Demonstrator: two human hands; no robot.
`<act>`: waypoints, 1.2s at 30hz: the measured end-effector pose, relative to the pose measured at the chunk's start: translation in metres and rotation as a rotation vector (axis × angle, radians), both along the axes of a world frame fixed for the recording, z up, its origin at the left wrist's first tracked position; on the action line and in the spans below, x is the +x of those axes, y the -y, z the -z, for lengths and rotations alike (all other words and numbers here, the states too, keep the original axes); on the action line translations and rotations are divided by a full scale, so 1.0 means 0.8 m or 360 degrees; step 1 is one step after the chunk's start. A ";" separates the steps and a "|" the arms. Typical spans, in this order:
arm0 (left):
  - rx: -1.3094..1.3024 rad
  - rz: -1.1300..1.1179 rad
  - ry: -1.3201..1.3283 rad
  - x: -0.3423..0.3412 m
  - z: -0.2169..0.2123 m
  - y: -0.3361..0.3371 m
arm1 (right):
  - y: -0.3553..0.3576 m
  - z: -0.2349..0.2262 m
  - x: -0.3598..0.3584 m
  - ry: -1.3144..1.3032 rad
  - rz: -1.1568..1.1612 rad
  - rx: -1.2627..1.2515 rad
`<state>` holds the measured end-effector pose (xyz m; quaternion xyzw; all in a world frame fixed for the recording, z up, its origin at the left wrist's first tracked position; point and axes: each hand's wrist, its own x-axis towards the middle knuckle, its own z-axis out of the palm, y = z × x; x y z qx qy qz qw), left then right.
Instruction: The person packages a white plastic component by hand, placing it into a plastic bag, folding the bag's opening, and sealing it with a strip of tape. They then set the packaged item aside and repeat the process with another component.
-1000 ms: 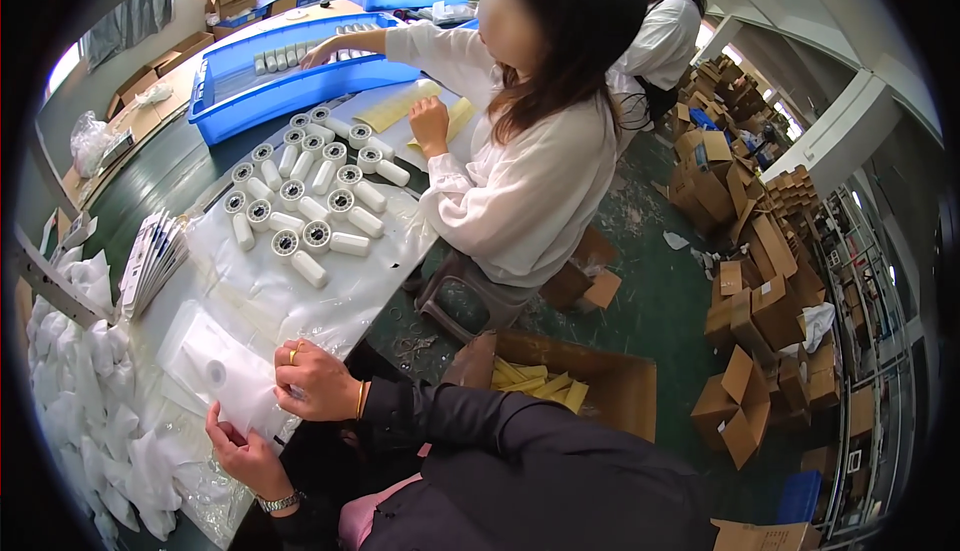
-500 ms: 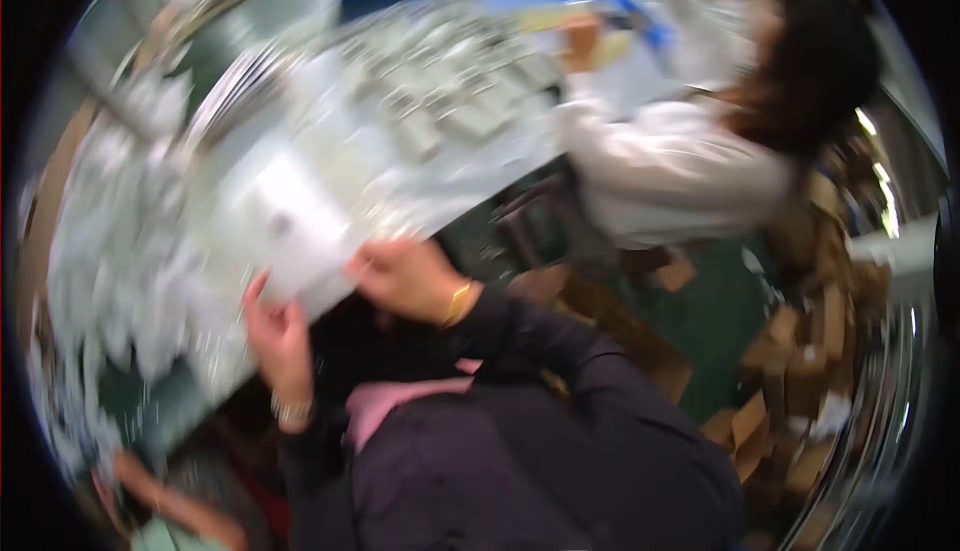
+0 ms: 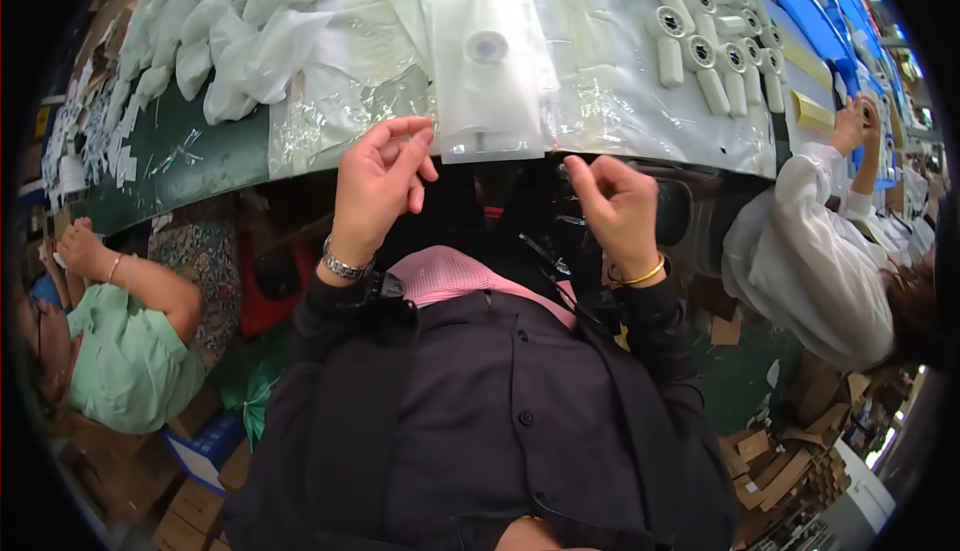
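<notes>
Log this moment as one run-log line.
left hand: open, empty, at table edge | right hand: curled, nothing seen held | clear bag: flat on table between hands, untouched

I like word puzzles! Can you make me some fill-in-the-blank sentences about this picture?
1. The clear bag by the hands holds a white ____ part.
2. The left hand has a silver ____ at its wrist.
3. The right hand has a ____ bangle at its wrist.
4. The white rollers lie on the person's ____ side.

Missing words: round; watch; gold; right
</notes>
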<state>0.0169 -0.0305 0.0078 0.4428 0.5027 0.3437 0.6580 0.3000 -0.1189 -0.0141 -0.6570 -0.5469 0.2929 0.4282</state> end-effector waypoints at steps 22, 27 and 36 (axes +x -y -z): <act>-0.0099 0.0183 0.0068 0.006 0.011 -0.014 | -0.082 -0.024 -0.098 0.0293 -0.0518 0.0319; -0.0114 0.0152 0.0084 0.007 0.011 -0.014 | -0.085 -0.023 -0.097 0.0349 -0.0559 0.0335; -0.0079 0.0107 0.0089 0.008 0.018 -0.013 | -0.083 -0.021 -0.094 0.0757 -0.0793 0.0379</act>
